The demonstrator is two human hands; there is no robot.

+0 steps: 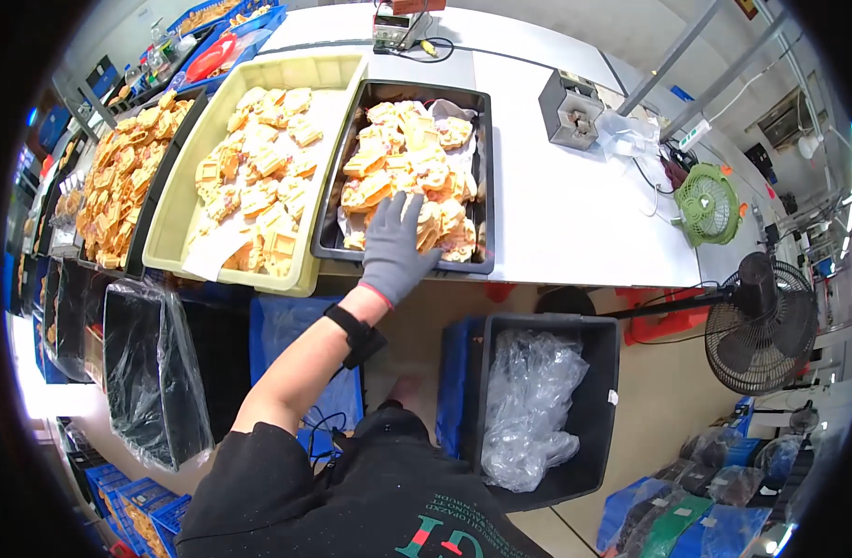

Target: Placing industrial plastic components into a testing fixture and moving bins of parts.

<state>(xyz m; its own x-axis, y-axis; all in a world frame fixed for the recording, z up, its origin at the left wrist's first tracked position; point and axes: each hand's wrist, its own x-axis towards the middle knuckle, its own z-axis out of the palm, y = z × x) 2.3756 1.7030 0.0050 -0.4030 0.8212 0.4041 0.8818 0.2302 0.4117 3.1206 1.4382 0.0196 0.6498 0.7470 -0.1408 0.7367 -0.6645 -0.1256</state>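
A: Head view, single frame. Left hand (395,249), in a grey knit glove with a black strap at the wrist, reaches forward over the near edge of the shallow black plastic tray (483,177).

B: State of the fingers (409,212)?

A: Spread wide, palm down, lying flat on the heap of orange-and-cream moulded plastic parts (406,163) in that tray. Nothing pinched between them that I can see.

B: Right hand?

A: Out of frame.

B: Tray position?

A: On the white worktop (565,205), at its near edge, just beside the pale yellow-green rectangular plastic tub (338,74) on the left, which holds more of the same parts. Further left, a dark tray (162,177) is piled with them as well.

B: Below the worktop?

A: Black plastic bin (598,409) lined with a clear bag, on the floor right of the person. Another dark bin with a clear liner (152,372) to the left.

B: Elsewhere?

A: Small grey box-shaped device (570,110) on the worktop, right of the black tray. Green desk fan (707,205) at the far right edge; black pedestal fan (759,325) on the floor.
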